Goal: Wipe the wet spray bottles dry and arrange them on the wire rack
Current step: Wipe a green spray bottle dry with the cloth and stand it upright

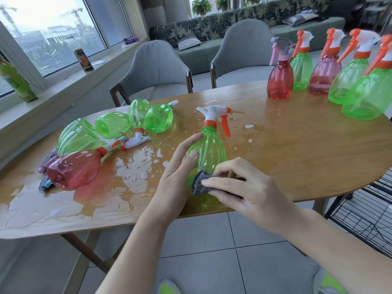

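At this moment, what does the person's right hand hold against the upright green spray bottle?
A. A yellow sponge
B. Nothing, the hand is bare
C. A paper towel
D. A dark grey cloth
D: the right hand pinches a dark grey cloth against the lower side of the green spray bottle, while the left hand steadies the bottle.

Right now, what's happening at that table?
A person is drying an upright green bottle. The left hand steadies it with straight fingers while the right hand pinches a grey cloth against its lower side. Five bottles stand upright at the table's far right. Several more lie in a wet pile at the left. The wire rack shows no bottles.
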The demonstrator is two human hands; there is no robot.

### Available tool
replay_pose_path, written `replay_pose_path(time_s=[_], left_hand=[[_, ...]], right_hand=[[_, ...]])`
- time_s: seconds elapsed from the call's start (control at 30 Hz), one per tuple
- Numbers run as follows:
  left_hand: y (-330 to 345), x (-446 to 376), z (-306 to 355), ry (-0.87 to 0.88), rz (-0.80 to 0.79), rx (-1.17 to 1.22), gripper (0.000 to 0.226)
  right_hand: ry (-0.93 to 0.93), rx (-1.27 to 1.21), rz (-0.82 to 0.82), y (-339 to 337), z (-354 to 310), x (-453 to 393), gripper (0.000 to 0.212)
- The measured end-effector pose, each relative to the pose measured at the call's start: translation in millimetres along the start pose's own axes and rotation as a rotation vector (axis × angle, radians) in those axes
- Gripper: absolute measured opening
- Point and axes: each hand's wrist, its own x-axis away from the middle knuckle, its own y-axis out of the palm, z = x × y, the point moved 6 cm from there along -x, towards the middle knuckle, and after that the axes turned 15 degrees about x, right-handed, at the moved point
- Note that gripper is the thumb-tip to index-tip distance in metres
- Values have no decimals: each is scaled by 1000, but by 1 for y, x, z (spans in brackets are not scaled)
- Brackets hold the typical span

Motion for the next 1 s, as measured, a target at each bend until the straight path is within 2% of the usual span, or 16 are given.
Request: replay_pose_path(time_s=[0.13,0.33,0.5,0.73,1.0], left_hand=[[-3,1,-2,-22,-22,54,37],[-4,5,-1,-23,-101,66,40],[-6,3,-2,-47,-120,114,38],[-14,-5,-8,-13,-13,50,48],[-8,-6,-10,32,15,3,49]], right_hand=[[27,25,31,-3,7,-6,20],[288,-13,143,-11,37,-21,23],[536,-215,153,-6,60,-15,23],[423,-196,101,-2,38,-8,23],[458,-206,126,-4,39,-12,23]])
